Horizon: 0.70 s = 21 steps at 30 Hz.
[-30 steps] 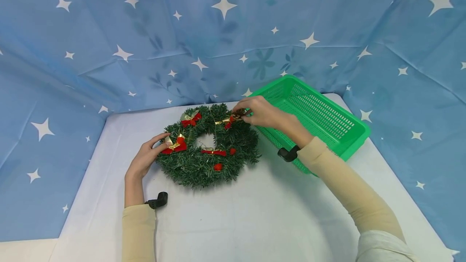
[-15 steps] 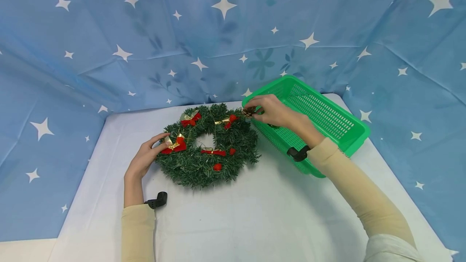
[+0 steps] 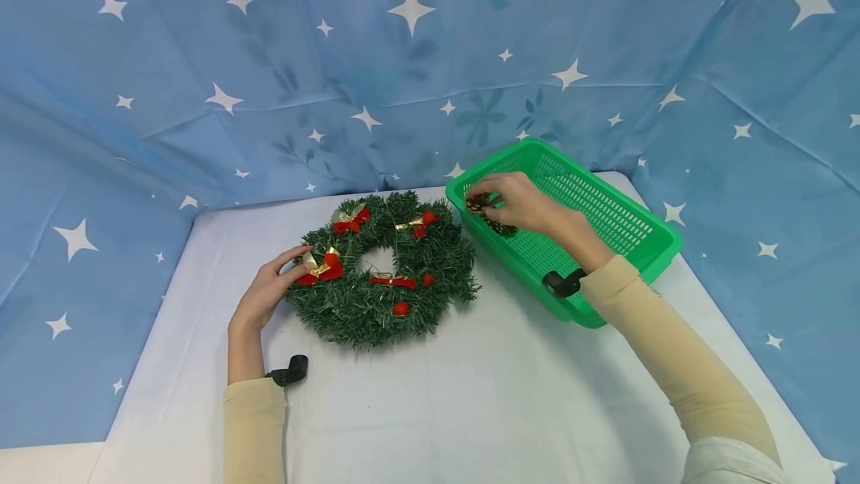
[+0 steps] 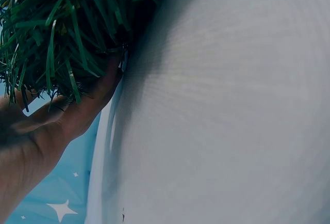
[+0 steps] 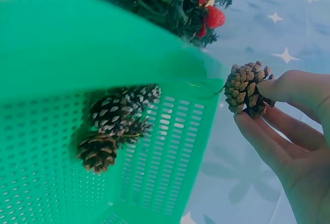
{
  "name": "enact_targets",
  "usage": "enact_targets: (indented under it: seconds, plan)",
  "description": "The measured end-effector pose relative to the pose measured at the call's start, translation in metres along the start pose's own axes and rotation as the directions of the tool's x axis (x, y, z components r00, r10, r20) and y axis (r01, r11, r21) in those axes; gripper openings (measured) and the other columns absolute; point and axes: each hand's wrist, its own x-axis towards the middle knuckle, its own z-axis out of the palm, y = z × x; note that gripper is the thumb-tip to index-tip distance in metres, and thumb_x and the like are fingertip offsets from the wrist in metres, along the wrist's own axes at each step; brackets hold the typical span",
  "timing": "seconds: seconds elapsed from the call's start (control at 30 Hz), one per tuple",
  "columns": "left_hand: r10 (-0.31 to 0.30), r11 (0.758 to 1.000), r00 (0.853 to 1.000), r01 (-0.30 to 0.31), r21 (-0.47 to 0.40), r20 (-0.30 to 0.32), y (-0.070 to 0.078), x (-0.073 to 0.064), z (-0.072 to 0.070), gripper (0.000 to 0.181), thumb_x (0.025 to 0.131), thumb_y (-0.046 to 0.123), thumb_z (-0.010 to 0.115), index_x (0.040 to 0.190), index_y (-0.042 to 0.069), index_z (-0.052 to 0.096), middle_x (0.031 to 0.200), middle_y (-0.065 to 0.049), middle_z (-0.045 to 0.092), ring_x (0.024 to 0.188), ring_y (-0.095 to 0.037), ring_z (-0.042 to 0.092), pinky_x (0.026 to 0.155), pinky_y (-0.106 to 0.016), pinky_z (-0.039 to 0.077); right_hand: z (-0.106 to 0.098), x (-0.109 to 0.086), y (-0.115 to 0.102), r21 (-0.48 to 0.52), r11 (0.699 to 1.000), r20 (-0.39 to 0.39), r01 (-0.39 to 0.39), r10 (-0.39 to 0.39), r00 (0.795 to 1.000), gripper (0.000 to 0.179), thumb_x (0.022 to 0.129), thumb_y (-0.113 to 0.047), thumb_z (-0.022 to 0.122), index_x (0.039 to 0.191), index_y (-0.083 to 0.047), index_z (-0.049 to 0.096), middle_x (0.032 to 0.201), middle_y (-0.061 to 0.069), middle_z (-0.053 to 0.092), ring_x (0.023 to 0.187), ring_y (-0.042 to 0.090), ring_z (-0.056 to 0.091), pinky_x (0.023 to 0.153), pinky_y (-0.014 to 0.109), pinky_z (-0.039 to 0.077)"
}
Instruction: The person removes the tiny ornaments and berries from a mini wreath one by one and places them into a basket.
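At the left edge of the round green tinsel wreath (image 3: 363, 312), your left hand (image 3: 262, 293) has hold of the rim, thumb beside the shiny red-and-gold ribbon bow (image 3: 325, 270); some fingertips are hidden in the greenery, so you can't tell how tight that hold is. Nothing on this side has shifted noticeably in the last second, and the wreath sits in the same spot on the white cloth-covered table (image 3: 416, 409).

Moving right, here is the change: a second ago your right hand (image 3: 520, 200) had the brown, scaly pine cone (image 5: 245, 90) at the wreath's upper right; now both are clear of the greenery. Your thumb and fingertips pinch the cone, spread only as wide as its body. It is at the left end of the long green perforated plastic basket (image 3: 661, 256), near the rim; how high it hangs there, you can't tell.

Inside that end lies a small cluster of dark, pale-tipped pine cones (image 5: 108, 114). For the work in hand, this suggests the cone's parting from the wreath is done, while letting it go is not.
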Motion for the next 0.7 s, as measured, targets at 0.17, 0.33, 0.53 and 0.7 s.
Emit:
enact_targets:
  seconds: [0.17,0.33,0.53,0.7]
  plan:
    - [0.002,1.000,1.000,-0.002,0.000,0.005,0.002,-0.002,0.001,0.068,0.104,0.040,0.062,0.162,0.016,0.037,0.173,-0.012,0.010,0.158,-0.043,0.007,0.121,-0.072,0.016,0.000,-0.005,0.007,0.008,1.000,0.001,-0.009,0.009,1.000,0.034,0.091,0.003,0.070,0.125,-0.002,0.072,0.124,0.020,0.070,0.104,0.035,0.069,0.076,0.046,0.057]
    - [-0.003,1.000,1.000,0.004,-0.002,0.009,0.003,-0.003,0.001,0.067,0.105,0.039,0.061,0.163,0.017,0.035,0.173,-0.012,0.008,0.158,-0.044,0.006,0.121,-0.073,0.015,0.001,-0.007,0.012,0.003,0.999,0.018,-0.041,0.041,0.999,0.035,0.092,0.003,0.070,0.127,-0.001,0.072,0.123,0.020,0.070,0.094,0.033,0.068,0.071,0.041,0.051]
    - [-0.005,1.000,1.000,0.005,-0.001,0.006,0.002,-0.002,0.001,0.068,0.104,0.039,0.061,0.162,0.016,0.035,0.173,-0.012,0.009,0.158,-0.043,0.007,0.121,-0.073,0.015,0.003,-0.008,0.021,-0.006,0.996,0.038,-0.091,0.091,0.995,0.037,0.092,0.003,0.071,0.129,-0.001,0.071,0.124,0.021,0.070,0.089,0.032,0.067,0.071,0.040,0.047]
    - [-0.006,1.000,1.000,0.006,0.003,0.001,0.002,-0.002,0.002,0.068,0.104,0.042,0.062,0.162,0.017,0.037,0.173,-0.011,0.010,0.158,-0.043,0.007,0.120,-0.074,0.016,0.006,-0.006,0.027,0.000,0.995,0.041,-0.097,0.097,0.994,0.037,0.091,0.005,0.071,0.128,0.002,0.070,0.125,0.023,0.069,0.104,0.037,0.068,0.074,0.042,0.052]
